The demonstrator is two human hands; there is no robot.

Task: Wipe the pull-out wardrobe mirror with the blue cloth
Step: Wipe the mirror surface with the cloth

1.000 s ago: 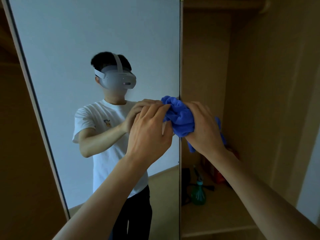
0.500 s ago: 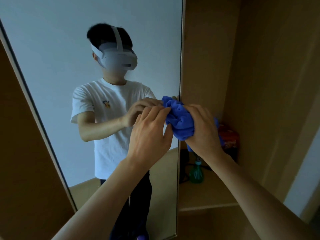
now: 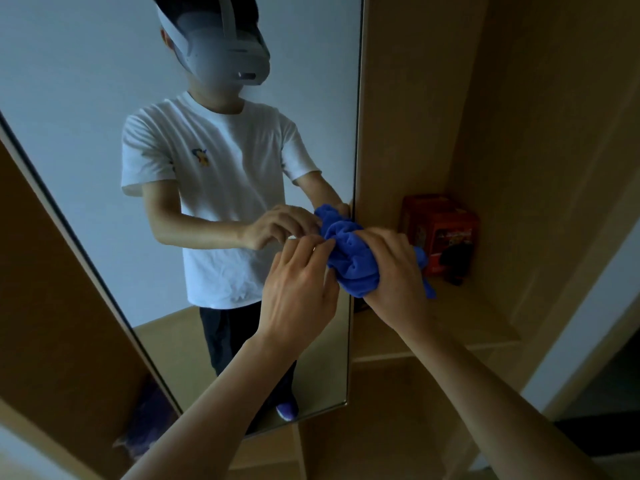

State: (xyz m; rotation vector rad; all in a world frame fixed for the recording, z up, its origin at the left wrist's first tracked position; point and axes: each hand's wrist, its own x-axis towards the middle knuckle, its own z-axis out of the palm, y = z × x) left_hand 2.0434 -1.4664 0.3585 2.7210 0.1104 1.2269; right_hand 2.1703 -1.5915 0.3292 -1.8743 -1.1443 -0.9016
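The tall pull-out wardrobe mirror point(image 3: 104, 98) fills the left and middle of the head view, its right edge running down the centre. It reflects a person in a white T-shirt and a headset. The blue cloth point(image 3: 353, 261) is bunched up at that right edge, about mid-height. My right hand point(image 3: 394, 268) grips the bundle from the right, with a loose end hanging below it. My left hand point(image 3: 298, 289) is just left of the cloth, fingertips pinching at its fabric in front of the glass.
Right of the mirror is an open wooden wardrobe compartment with a shelf point(image 3: 450, 327). A red box point(image 3: 440, 226) and a small dark object stand at the back of the shelf. A wooden panel point(image 3: 52, 306) flanks the mirror on the left.
The view has tilted downward, so the mirror's bottom edge and the shelf front now show. Both hands and the cloth sit lower along the mirror's right edge, still together.
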